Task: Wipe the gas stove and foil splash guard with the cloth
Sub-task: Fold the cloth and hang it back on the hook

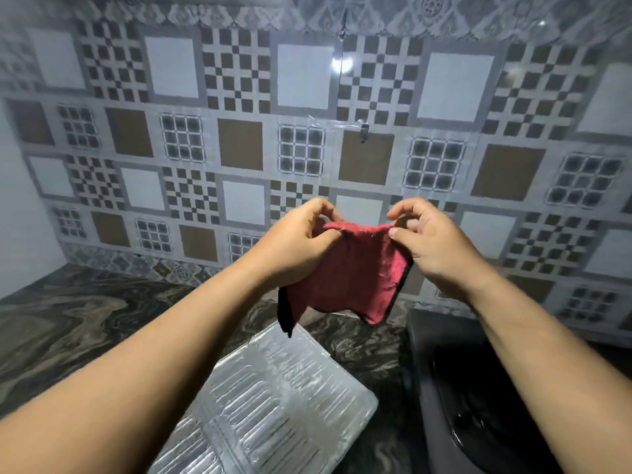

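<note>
A red cloth (352, 271) hangs in the air in front of the tiled wall, held by its top edge. My left hand (297, 241) pinches the cloth's upper left corner and my right hand (431, 241) pinches its upper right corner. Below the cloth, the ribbed silver foil splash guard (273, 401) lies flat on the counter between my forearms. At the lower right the dark gas stove (455, 388) shows only in part, with my right forearm across it.
A dark marbled stone counter (68, 330) runs along the patterned tiled wall (239, 138). A small metal hook (364, 131) sits on the wall above the cloth, and a thin wire hangs higher up. A plain white side wall is at the far left.
</note>
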